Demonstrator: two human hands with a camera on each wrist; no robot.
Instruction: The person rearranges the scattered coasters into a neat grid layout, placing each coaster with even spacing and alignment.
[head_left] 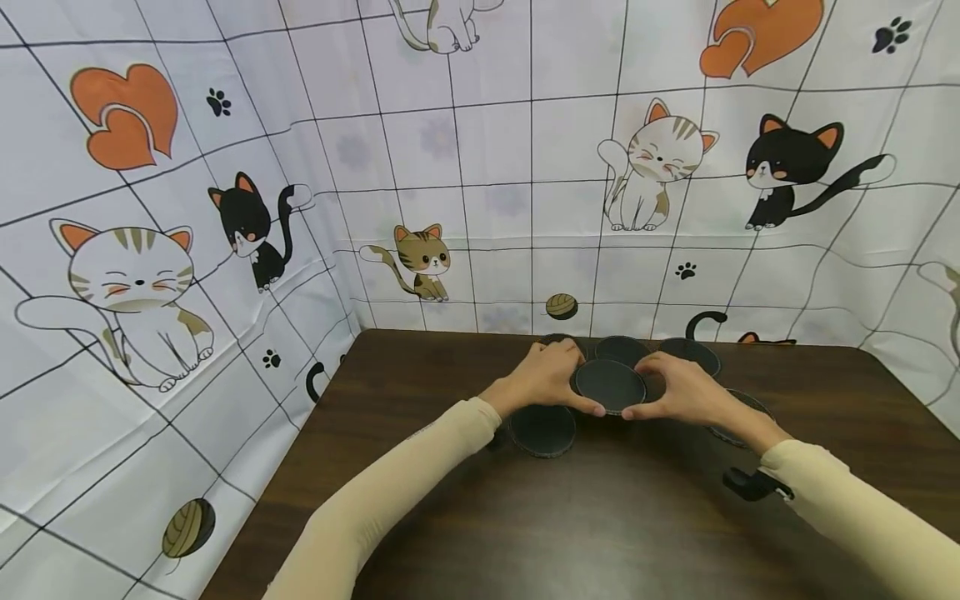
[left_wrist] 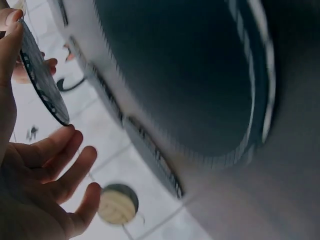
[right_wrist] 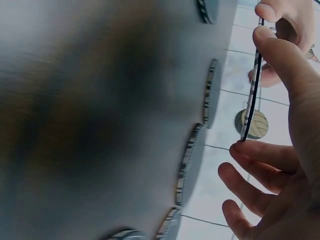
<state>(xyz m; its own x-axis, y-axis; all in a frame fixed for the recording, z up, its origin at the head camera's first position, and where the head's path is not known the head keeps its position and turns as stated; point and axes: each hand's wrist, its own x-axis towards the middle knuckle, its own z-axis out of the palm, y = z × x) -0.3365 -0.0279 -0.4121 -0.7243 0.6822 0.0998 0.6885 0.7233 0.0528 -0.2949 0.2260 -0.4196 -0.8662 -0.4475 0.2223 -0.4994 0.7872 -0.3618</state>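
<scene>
A round dark coaster [head_left: 611, 386] with a light stitched-looking rim is held up off the table between both hands in the head view. My left hand [head_left: 543, 375] pinches its left side between thumb and fingers. On the opposite side, my right hand [head_left: 686, 387] grips the edge the same way. The wrist views show the held coaster [left_wrist: 42, 75] nearly edge-on, the thumbs along its near edge and the index fingertips at the far edge. Beneath the left hand lies another coaster [head_left: 542, 432], flat on the table.
Further matching coasters lie flat on the dark wooden table [head_left: 600, 517]: a back middle coaster [head_left: 619, 347], a back right coaster [head_left: 697, 354] and one by the right wrist, a coaster [head_left: 752, 403] partly hidden. A cat-patterned curtain [head_left: 495, 208] hangs behind and at the left.
</scene>
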